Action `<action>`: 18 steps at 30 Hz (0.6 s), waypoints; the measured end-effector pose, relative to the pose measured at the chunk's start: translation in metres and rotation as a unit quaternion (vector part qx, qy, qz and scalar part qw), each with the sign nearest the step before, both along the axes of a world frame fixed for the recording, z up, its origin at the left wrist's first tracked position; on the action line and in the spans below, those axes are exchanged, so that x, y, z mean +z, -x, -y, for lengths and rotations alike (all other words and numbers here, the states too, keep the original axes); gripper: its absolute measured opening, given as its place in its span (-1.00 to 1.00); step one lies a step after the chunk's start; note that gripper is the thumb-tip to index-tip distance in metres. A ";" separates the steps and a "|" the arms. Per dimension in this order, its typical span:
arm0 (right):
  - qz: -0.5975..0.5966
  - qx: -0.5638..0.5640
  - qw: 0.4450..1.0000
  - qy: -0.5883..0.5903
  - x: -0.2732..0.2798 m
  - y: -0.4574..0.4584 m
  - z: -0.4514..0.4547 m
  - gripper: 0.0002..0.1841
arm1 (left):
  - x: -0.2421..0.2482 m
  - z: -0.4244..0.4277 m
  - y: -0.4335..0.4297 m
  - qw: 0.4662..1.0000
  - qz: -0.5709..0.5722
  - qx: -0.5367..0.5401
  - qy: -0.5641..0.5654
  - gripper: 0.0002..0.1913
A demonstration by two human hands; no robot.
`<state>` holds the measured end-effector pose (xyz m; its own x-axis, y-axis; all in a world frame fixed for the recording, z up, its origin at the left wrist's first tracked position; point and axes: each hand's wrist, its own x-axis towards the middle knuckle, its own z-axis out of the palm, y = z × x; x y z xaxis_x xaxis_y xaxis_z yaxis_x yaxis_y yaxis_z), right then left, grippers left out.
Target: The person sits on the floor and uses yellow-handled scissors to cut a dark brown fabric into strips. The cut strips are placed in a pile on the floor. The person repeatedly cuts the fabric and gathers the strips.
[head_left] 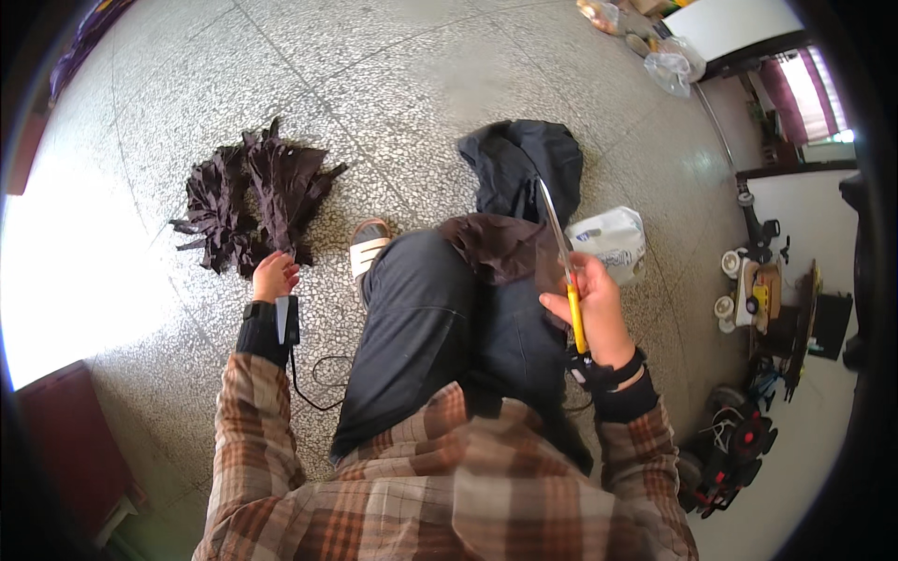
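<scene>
My left hand [276, 275] is at the near edge of a heap of dark brown cloth strips [228, 203] on the floor; whether its fingers grip a strip is unclear. In my right hand [596, 301] is a pair of scissors with yellow handles [576, 315], its blades pointing away from me. A dark brown cloth [491, 245] lies over my knees, and its right end reaches my right hand. Just beyond it, a dark blue-black cloth [523, 165] is bunched on the floor. A white printed plastic bag [614, 242] sits right of the knees.
The speckled floor [407, 105] carries plastic bags [670, 66] at the upper right. Wheeled toys [744, 435] and other items stand along the right side. A dark red piece of furniture [70, 442] is at the lower left. A black cable [302, 393] runs beside my left wrist.
</scene>
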<state>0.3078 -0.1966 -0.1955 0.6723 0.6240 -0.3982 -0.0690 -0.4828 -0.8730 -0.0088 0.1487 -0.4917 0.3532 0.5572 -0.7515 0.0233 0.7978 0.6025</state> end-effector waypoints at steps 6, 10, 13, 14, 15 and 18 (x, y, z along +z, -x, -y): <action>0.032 0.024 0.999 -0.033 0.045 -0.001 0.015 -0.41 | 0.218 0.092 -0.078 0.963 0.205 -0.169 -0.037 -0.75; 0.015 0.031 0.998 -0.060 0.073 -0.003 0.033 -0.39 | 0.285 0.150 -0.121 0.905 0.146 -0.368 -0.153 -0.52; 0.022 0.030 0.996 -0.079 0.091 -0.001 0.046 -0.39 | 0.300 0.162 -0.145 0.745 0.116 -0.455 -0.474 -0.38; 0.042 0.024 0.996 -0.071 0.098 0.000 0.052 -0.41 | 0.300 0.163 -0.152 0.717 0.087 -0.474 -0.503 -0.27; 0.059 0.034 0.995 -0.078 0.103 0.001 0.056 -0.43 | 0.297 0.162 -0.163 0.664 0.120 -0.478 -0.563 -0.26; 0.068 0.033 0.993 -0.089 0.117 -0.001 0.060 -0.41 | 0.287 0.164 -0.190 0.539 0.217 -0.475 -0.661 -0.41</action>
